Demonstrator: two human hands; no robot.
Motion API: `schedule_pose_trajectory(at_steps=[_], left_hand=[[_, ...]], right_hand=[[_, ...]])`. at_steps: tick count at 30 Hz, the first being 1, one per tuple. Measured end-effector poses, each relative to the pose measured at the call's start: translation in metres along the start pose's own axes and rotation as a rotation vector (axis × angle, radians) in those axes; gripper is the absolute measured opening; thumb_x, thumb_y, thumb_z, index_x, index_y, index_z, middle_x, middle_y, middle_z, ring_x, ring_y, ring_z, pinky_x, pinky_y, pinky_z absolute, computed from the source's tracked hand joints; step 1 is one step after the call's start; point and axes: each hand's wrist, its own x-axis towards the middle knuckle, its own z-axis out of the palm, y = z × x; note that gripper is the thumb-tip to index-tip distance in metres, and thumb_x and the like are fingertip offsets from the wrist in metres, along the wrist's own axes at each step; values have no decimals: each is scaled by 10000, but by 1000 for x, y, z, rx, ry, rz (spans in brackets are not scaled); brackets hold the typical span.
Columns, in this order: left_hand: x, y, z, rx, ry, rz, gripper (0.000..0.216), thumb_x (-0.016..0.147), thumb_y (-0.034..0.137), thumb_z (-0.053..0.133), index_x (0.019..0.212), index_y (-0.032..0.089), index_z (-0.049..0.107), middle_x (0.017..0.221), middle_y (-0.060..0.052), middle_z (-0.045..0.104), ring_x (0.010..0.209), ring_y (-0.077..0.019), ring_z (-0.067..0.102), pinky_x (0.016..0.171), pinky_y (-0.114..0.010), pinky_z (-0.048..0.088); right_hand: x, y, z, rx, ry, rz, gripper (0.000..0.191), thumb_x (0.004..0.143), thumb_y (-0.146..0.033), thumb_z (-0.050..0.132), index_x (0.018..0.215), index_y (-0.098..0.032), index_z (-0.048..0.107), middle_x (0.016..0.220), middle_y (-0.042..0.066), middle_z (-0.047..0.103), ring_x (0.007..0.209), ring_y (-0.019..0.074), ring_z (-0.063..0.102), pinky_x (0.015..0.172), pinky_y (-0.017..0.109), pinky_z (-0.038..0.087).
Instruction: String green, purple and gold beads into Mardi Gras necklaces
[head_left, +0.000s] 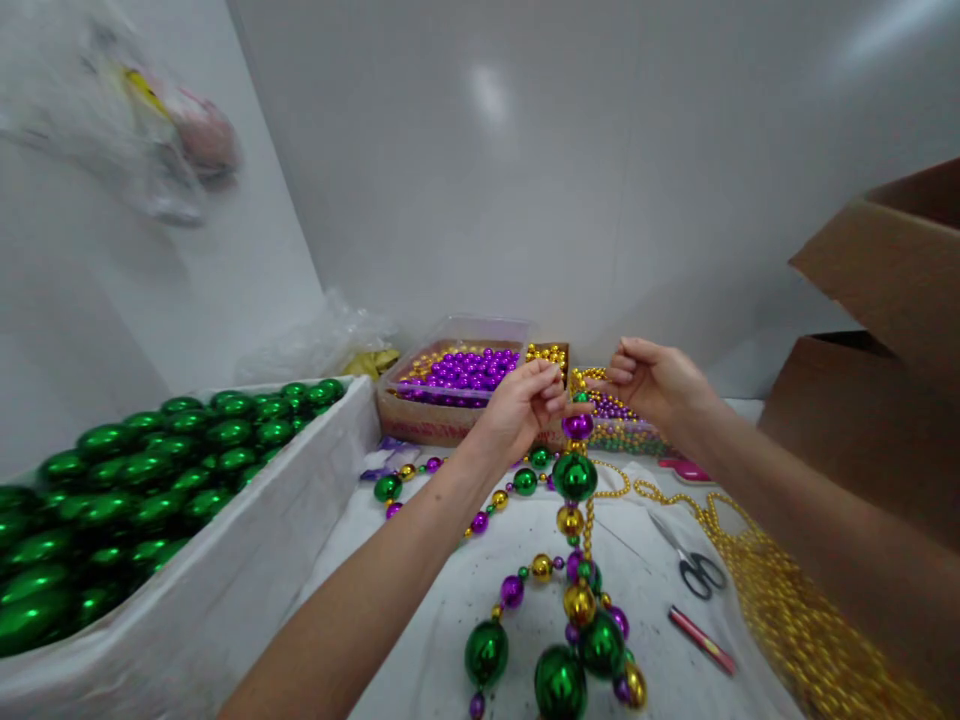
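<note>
My left hand (525, 400) and my right hand (649, 380) are raised close together over the white table, fingers curled in a pinch. Between them they hold up the top of a bead strand (575, 478) of green, purple and gold balls. A purple bead (577, 426) sits just under my fingers, a large green one below it. The strand hangs down and piles on the table (450, 620) near me, with another stretch of it lying off to the left.
A white box of large green beads (135, 490) fills the left. Trays of purple beads (461, 370) and gold beads (547, 355) stand at the back. Scissors (694, 560), a red tool (701, 638), a heap of gold bead chains (795, 610) and cardboard boxes (877, 330) lie right.
</note>
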Motion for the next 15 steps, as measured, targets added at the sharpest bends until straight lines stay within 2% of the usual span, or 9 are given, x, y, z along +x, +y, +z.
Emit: schedule_pose_trajectory(at_steps=[3, 6, 8, 11, 15], left_hand=[[13, 21, 15, -95, 2, 219, 224, 837, 139, 543, 658, 178, 413, 575, 65, 332, 502, -57, 366, 711, -291, 508], [4, 32, 26, 50, -14, 342, 203, 848, 176, 547, 667, 179, 456, 581, 49, 369, 518, -74, 382, 635, -251, 458], [-13, 29, 28, 295, -23, 349, 170, 848, 208, 565, 691, 181, 505, 599, 29, 420, 547, -90, 400, 573, -230, 396], [-44, 20, 23, 658, -99, 232, 140, 852, 237, 571, 724, 180, 554, 651, 2, 474, 600, -109, 411, 538, -237, 326], [-65, 11, 14, 840, -260, 33, 143, 870, 238, 532, 750, 182, 582, 664, -4, 484, 603, -118, 397, 530, -252, 288]], right_hand=[[28, -36, 24, -57, -101, -112, 248, 784, -150, 562, 625, -210, 381, 535, -63, 329, 480, 84, 307, 663, 320, 457], [34, -48, 30, -73, -169, -1, 252, 780, -131, 567, 635, -208, 375, 536, -65, 306, 476, 77, 285, 641, 295, 444], [27, -35, 21, -65, -166, 132, 260, 779, -136, 572, 630, -206, 370, 537, -67, 287, 474, 74, 266, 606, 281, 435], [4, 2, -2, -51, -153, 273, 283, 772, -157, 580, 599, -203, 360, 531, -70, 262, 472, 70, 242, 564, 279, 432], [-29, 46, -22, -6, -153, 436, 298, 767, -185, 592, 570, -202, 368, 516, -76, 244, 467, 69, 228, 537, 269, 439]])
